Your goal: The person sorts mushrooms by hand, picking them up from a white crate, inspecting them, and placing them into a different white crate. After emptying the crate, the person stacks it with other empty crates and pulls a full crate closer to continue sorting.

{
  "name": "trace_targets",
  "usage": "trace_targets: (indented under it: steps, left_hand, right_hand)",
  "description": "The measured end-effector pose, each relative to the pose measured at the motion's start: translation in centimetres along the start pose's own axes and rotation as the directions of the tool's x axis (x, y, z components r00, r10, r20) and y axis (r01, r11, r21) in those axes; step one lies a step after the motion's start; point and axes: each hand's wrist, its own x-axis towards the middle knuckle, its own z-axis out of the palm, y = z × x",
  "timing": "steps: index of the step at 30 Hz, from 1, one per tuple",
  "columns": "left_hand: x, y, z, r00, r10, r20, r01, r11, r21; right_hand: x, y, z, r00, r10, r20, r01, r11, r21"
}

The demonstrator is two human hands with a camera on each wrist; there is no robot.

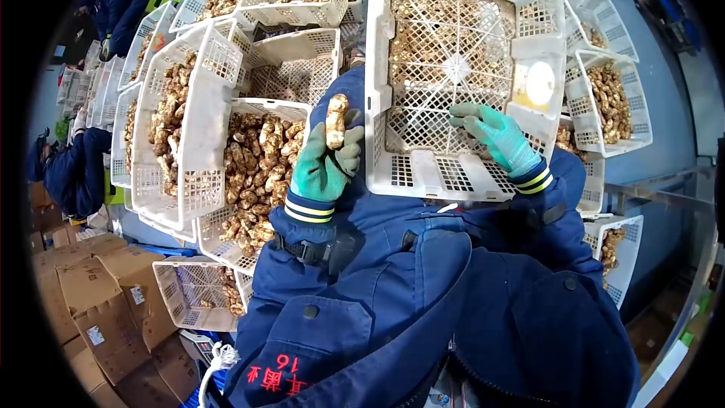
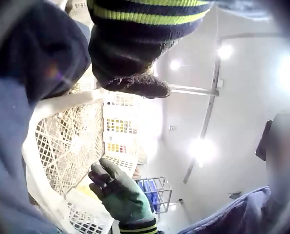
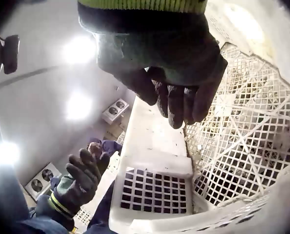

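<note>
My left hand (image 1: 323, 170), in a green-and-grey glove, holds a knobbly brown-and-cream mushroom (image 1: 336, 122) upright between thumb and fingers, left of the large white plastic crate (image 1: 408, 177). In the left wrist view this hand (image 2: 135, 66) is dark and hides the mushroom. That crate lies across my lap, its lattice floor speckled with brown dirt. My right hand (image 1: 495, 136), gloved the same way, hovers over its near right part, fingers loosely extended and holding nothing. Seen from the right wrist, the fingers (image 3: 176, 105) hang relaxed above the crate's side.
A crate full of mushrooms (image 1: 257, 159) stands by my left forearm, with a tilted crate (image 1: 181, 128) beyond it. More crates with mushrooms (image 1: 608, 102) line the right side. Cardboard boxes (image 1: 113, 295) are stacked lower left. Two other people (image 1: 79, 174) work at far left.
</note>
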Motion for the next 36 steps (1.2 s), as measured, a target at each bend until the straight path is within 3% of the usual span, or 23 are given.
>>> trace_targets:
  steps: [1,4,6,9,11,12,14,15,17,18,19,20,21,22,23,24,25,26,28,29,30,32,36]
  left_hand:
    - [0.1,-0.1,0.5,0.999,0.052,0.003,-0.052,0.997,0.061]
    - [-0.1,0.0,2.3,0.950,0.190,-0.247,-0.057,0.885,0.463]
    - [0.1,-0.1,2.4,0.939,0.312,-0.145,-0.133,0.719,0.682]
    - [-0.1,-1.2,3.4,0.874,0.483,-0.060,-0.278,0.597,0.753]
    - [0.1,-1.3,3.2,0.852,0.523,0.001,-0.277,0.449,0.850]
    - [0.1,-1.4,3.1,0.842,0.538,0.035,-0.273,0.370,0.888]
    - [0.1,-1.9,3.4,0.854,0.520,0.028,-0.260,0.380,0.888]
    - [0.1,-2.1,3.8,0.858,0.512,0.038,-0.254,0.359,0.898]
    - [0.2,-2.9,4.7,0.850,0.523,0.068,-0.262,0.307,0.915]
    - [0.3,-3.2,4.1,0.872,0.484,0.068,-0.243,0.308,0.920]
    - [0.3,-3.6,4.3,0.878,0.469,0.098,-0.261,0.295,0.919]
    - [0.4,-4.0,4.5,0.882,0.454,0.129,-0.279,0.283,0.918]
    - [0.4,-4.0,5.0,0.916,0.390,0.098,-0.207,0.249,0.946]
    - [0.3,-3.9,4.8,0.933,0.335,0.130,-0.182,0.130,0.975]
    - [0.4,-4.1,5.0,0.929,0.333,0.162,-0.228,0.169,0.959]
    - [0.2,-4.2,6.0,0.949,0.300,0.101,-0.211,0.360,0.909]
    - [0.0,-4.2,7.0,0.963,0.265,0.039,-0.181,0.537,0.824]
    - [0.1,-4.2,6.2,0.938,0.328,0.116,-0.280,0.516,0.809]
    - [0.3,-2.8,4.1,0.988,0.119,-0.099,-0.047,0.836,0.546]
    - [0.8,-2.8,3.3,0.996,-0.001,-0.089,0.035,0.922,0.385]
    - [0.5,-2.7,2.6,0.976,-0.091,-0.196,0.133,0.967,0.215]
    - [0.5,-3.3,1.7,0.959,-0.284,0.018,0.281,0.954,0.104]
    - [0.3,-3.8,5.4,0.951,-0.304,-0.059,0.306,0.892,0.331]
  right_hand:
    - [0.0,0.1,0.0,1.000,0.005,-0.006,-0.005,1.000,0.003]
    - [0.1,0.5,-0.2,1.000,0.007,0.002,-0.007,1.000,0.009]
    - [-0.1,-0.1,0.0,0.999,0.029,-0.016,-0.029,0.999,-0.019]
    - [0.0,0.0,0.3,1.000,-0.009,-0.018,0.008,0.998,-0.060]
    - [0.2,0.7,0.2,0.999,-0.051,-0.009,0.050,0.996,-0.080]
    - [0.2,0.5,0.4,0.999,-0.051,-0.003,0.051,0.998,-0.031]
    - [0.3,0.0,1.3,0.999,-0.049,0.003,0.049,0.997,0.067]
    - [0.4,-1.6,1.7,1.000,-0.001,0.023,0.003,0.995,-0.099]
    - [0.9,-2.4,3.7,0.976,-0.196,0.097,0.201,0.979,-0.041]
    - [1.2,-3.6,5.1,0.993,-0.036,0.110,0.012,0.978,0.209]
    - [1.7,-3.3,5.5,0.960,-0.186,0.210,0.155,0.975,0.158]
    - [2.0,-3.2,6.3,0.966,-0.114,0.231,0.053,0.965,0.257]
    - [2.3,-3.3,7.2,0.967,-0.041,0.250,-0.051,0.935,0.351]
    - [1.9,-4.6,8.2,0.988,0.000,0.154,-0.040,0.966,0.257]
    - [2.0,-4.5,7.9,0.986,0.012,0.167,-0.053,0.969,0.243]
    - [2.1,-4.4,7.5,0.983,0.023,0.179,-0.065,0.971,0.230]
    - [2.2,-4.5,7.3,0.967,-0.102,0.234,0.023,0.949,0.316]
    - [1.7,-4.8,7.0,0.952,-0.172,0.253,0.037,0.884,0.465]
    - [1.9,-4.2,5.9,0.950,-0.171,0.260,0.040,0.896,0.443]
    - [1.9,-4.3,5.6,0.948,-0.175,0.265,0.051,0.908,0.416]
    - [1.8,-4.7,5.7,0.937,-0.220,0.272,0.061,0.868,0.493]
    - [1.8,-4.9,5.9,0.900,-0.283,0.333,0.044,0.816,0.576]
    - [2.0,-4.4,6.7,0.875,-0.242,0.420,0.000,0.866,0.500]
